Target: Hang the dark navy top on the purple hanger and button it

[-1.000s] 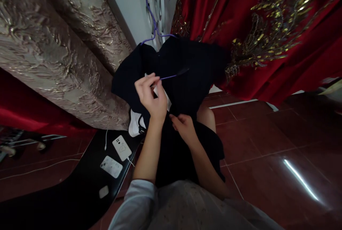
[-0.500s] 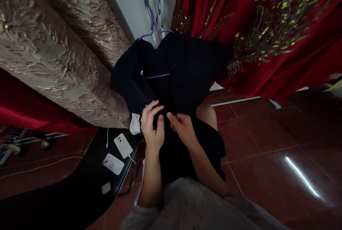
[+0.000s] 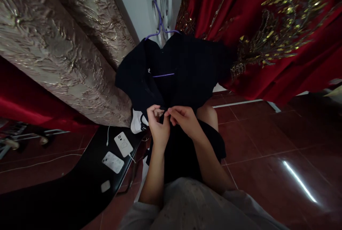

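Note:
A dark navy garment (image 3: 187,69) hangs on a purple wire hanger (image 3: 159,26) in front of me. My left hand (image 3: 158,124) and my right hand (image 3: 184,119) meet at the garment's front opening, fingertips pinched together on the two dark fabric edges. The purple bar of the hanger (image 3: 163,75) shows inside the open front, above my hands. A white piece of clothing or lining (image 3: 137,123) peeks out at the lower left of the garment.
A red gown with gold embroidery (image 3: 267,26) hangs at the right, a beige brocade fabric (image 3: 61,44) at the left. A black bench (image 3: 80,183) at lower left carries two phones (image 3: 123,144) and a cable. The floor is glossy red tile (image 3: 267,151).
My left hand dropped from the hanger bar down to the garment's front. Both hands then came together and pinched the fabric edges.

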Tool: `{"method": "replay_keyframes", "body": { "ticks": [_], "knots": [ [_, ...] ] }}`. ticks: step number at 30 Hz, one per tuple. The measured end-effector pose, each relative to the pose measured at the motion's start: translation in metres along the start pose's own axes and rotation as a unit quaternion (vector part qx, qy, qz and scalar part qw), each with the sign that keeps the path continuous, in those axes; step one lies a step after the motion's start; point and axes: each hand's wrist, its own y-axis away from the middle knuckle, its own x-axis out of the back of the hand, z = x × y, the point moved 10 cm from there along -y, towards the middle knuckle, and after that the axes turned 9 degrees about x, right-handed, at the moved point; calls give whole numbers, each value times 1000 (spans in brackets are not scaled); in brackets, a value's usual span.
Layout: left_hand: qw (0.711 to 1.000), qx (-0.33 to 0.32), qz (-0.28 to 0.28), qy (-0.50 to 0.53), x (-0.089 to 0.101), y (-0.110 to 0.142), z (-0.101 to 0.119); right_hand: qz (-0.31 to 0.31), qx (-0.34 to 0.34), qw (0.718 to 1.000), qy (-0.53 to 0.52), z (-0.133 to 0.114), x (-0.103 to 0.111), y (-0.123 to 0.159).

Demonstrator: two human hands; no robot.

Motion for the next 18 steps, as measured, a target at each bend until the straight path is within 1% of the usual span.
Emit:
{"method": "replay_keyframes", "body": {
  "ticks": [2, 3, 5, 7, 8, 10, 11, 12, 13, 14, 15, 16, 18],
  "knots": [
    [1000, -9, -8, 17, -4, -1, -3, 5, 2, 1000, -20, -11, 2, -15],
    [1000, -10, -17, 15, -6, -2, -7, 14, 9, 999, -32, -20, 3, -26],
    [999, -12, -29, -16, -9, -7, -20, 45, 46, 997, -52, -47, 9, -57],
    [997, -10, -40, -60, -11, -13, -37, 89, 100, 989, -65, -82, 18, -90],
    [996, -9, -48, -78, -11, -16, -45, 103, 112, 986, -63, -96, 21, -104],
    [991, -9, -75, -106, -15, -24, -55, 112, 132, 983, -65, -118, 22, -126],
    [988, -12, -97, -119, -18, -29, -55, 108, 144, 981, -69, -126, 21, -132],
    [983, -18, -123, -132, -22, -34, -51, 99, 162, 979, -75, -133, 20, -134],
    [979, -30, -146, -141, -26, -40, -42, 89, 181, 976, -79, -138, 18, -134],
    [975, -49, -164, -144, -29, -47, -27, 78, 200, 974, -77, -141, 16, -131],
    [972, -78, -170, -141, -30, -54, -7, 69, 212, 972, -69, -143, 14, -126],
    [971, -118, -162, -133, -30, -63, 18, 61, 216, 973, -56, -143, 12, -122],
    [962, -214, -119, -122, -27, -79, 73, 45, 208, 977, -23, -142, 7, -116]
  ]
}}
